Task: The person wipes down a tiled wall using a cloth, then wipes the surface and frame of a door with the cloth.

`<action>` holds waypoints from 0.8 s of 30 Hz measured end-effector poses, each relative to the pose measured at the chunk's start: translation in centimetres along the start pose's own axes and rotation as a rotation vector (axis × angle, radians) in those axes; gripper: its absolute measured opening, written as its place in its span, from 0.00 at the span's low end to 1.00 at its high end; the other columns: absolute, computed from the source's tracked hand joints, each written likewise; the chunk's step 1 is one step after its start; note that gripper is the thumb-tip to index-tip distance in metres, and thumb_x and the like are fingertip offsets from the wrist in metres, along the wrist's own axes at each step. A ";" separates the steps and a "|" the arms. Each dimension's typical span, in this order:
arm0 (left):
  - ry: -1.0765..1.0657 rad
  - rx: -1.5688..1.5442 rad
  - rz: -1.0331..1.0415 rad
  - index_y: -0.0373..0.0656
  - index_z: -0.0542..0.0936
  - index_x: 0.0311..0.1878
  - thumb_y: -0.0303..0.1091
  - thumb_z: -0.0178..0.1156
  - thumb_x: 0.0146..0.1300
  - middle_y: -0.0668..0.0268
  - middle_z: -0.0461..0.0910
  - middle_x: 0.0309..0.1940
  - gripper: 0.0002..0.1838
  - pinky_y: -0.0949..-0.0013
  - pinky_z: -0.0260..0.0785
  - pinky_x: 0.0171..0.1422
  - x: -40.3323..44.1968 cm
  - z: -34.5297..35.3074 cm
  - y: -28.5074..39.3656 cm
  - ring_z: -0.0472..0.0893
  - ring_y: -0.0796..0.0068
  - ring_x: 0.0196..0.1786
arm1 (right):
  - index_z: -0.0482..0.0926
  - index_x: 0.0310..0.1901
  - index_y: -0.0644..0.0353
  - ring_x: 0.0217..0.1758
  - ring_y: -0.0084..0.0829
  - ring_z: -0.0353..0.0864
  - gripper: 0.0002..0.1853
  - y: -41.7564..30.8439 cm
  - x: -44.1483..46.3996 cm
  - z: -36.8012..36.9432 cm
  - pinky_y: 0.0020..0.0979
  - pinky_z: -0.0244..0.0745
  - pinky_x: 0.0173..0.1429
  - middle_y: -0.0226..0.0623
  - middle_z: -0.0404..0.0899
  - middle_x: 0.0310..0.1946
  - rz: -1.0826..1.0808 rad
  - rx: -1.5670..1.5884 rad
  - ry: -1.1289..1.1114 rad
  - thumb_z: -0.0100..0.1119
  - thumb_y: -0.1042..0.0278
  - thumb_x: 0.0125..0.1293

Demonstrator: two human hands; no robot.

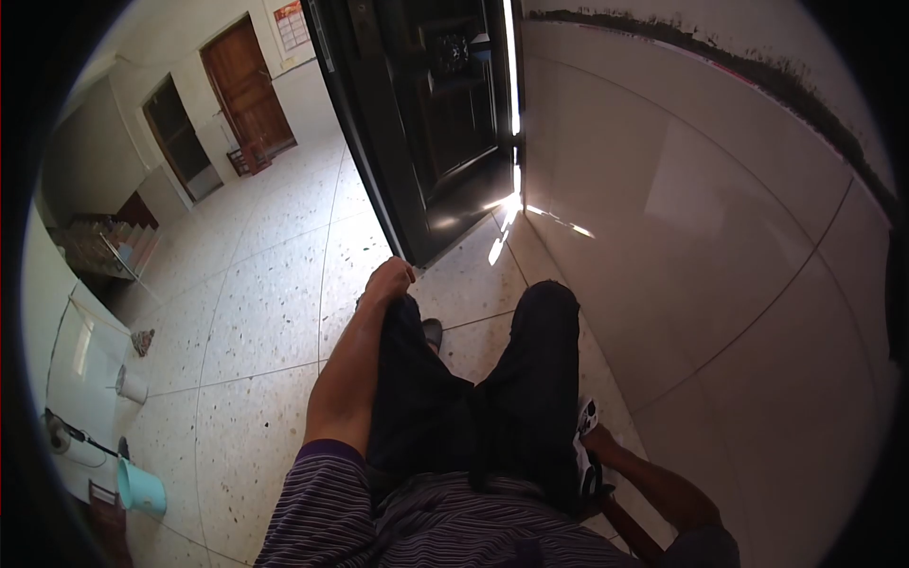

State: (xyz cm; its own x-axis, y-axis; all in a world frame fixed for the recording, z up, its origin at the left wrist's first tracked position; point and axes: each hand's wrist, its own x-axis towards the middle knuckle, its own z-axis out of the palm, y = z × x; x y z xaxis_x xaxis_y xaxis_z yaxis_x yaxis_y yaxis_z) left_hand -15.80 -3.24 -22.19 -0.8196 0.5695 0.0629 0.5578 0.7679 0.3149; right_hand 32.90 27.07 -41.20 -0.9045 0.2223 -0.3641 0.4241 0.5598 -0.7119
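Observation:
My left hand point(389, 280) rests at my left knee with its fingers curled in, and nothing shows in it. Just beyond, in this view, is the lower corner of a dark panelled door point(450, 142). Down beside my right thigh, my right hand point(597, 442) grips a black-and-white shoe point(587, 417). My thigh hides part of that shoe, and the fingertips are not clear. Between my legs, a grey shoe point(433, 331) shows on the tiled floor.
A tiled wall point(720, 265) stands close on my right. To the left lie the speckled floor point(265, 284), a light-blue bucket point(142, 488), a white bucket point(131, 385) and a stair point(133, 246). A brown wooden door point(244, 85) and a small wooden stool point(251, 158) are farther back.

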 end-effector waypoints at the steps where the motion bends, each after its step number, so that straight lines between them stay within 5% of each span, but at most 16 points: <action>1: -0.181 -0.062 -0.096 0.43 0.89 0.44 0.25 0.57 0.58 0.48 0.83 0.55 0.14 0.54 0.77 0.58 -0.1 -0.8 0.6 0.85 0.50 0.53 | 0.75 0.65 0.57 0.64 0.53 0.79 0.31 0.2 0.1 0.2 0.44 0.74 0.65 0.51 0.81 0.59 0.002 0.001 -0.003 0.61 0.52 0.63; 2: -0.184 -0.062 -0.098 0.43 0.89 0.44 0.25 0.57 0.58 0.48 0.83 0.55 0.14 0.54 0.77 0.58 -0.5 -1.3 1.3 0.85 0.50 0.53 | 0.75 0.65 0.57 0.64 0.53 0.79 0.30 0.4 0.3 0.3 0.44 0.74 0.64 0.52 0.81 0.58 -0.004 0.001 0.006 0.61 0.52 0.63; 4: -0.118 -0.152 -0.178 0.43 0.88 0.29 0.25 0.58 0.56 0.46 0.81 0.59 0.09 0.56 0.78 0.57 -0.6 -1.3 1.6 0.85 0.53 0.53 | 0.75 0.65 0.57 0.64 0.53 0.79 0.30 1.0 0.6 0.5 0.45 0.74 0.64 0.52 0.81 0.58 -0.009 0.002 0.013 0.61 0.52 0.63; 7: 0.128 -0.028 0.036 0.43 0.87 0.28 0.25 0.59 0.55 0.47 0.81 0.57 0.08 0.57 0.79 0.56 -0.9 -0.2 0.9 0.85 0.53 0.54 | 0.75 0.64 0.57 0.63 0.54 0.79 0.30 0.6 0.4 0.4 0.45 0.74 0.64 0.52 0.82 0.58 -0.005 -0.006 0.019 0.61 0.52 0.63; 11: 0.178 0.049 0.081 0.46 0.88 0.30 0.26 0.59 0.56 0.49 0.83 0.53 0.08 0.58 0.77 0.60 -1.0 0.0 0.6 0.84 0.54 0.55 | 0.75 0.64 0.57 0.62 0.54 0.80 0.30 0.1 0.0 0.0 0.46 0.74 0.63 0.53 0.82 0.57 -0.022 0.027 0.021 0.61 0.52 0.63; 14: 0.203 -0.150 -0.009 0.47 0.86 0.28 0.26 0.57 0.56 0.54 0.84 0.42 0.09 0.51 0.69 0.69 -0.7 0.3 0.1 0.83 0.54 0.52 | 0.75 0.64 0.58 0.62 0.54 0.80 0.30 -0.3 -0.3 -0.2 0.46 0.74 0.63 0.52 0.82 0.57 -0.026 0.029 0.017 0.61 0.51 0.63; 16: 0.220 0.075 0.066 0.49 0.84 0.26 0.25 0.55 0.57 0.59 0.83 0.33 0.10 0.41 0.58 0.74 -1.7 -1.0 1.6 0.83 0.57 0.47 | 0.76 0.64 0.58 0.62 0.54 0.80 0.30 -0.5 -0.3 -0.2 0.46 0.74 0.63 0.52 0.82 0.57 -0.027 0.038 0.016 0.61 0.51 0.63; 24: 0.387 0.065 0.142 0.50 0.80 0.28 0.25 0.51 0.59 0.64 0.81 0.27 0.10 0.37 0.55 0.75 -2.1 -0.6 1.0 0.82 0.61 0.44 | 0.77 0.63 0.58 0.62 0.49 0.81 0.29 -0.5 -0.6 -0.5 0.42 0.73 0.63 0.50 0.83 0.56 -0.041 0.126 0.015 0.62 0.53 0.61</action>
State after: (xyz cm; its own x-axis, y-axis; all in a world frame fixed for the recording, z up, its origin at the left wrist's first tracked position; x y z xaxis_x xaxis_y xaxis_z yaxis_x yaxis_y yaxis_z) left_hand -13.64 -3.86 -21.48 -0.7160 0.5282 0.4564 0.6655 0.7140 0.2177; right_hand 33.19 27.03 -40.32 -0.9213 0.2137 -0.3248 0.3883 0.4639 -0.7963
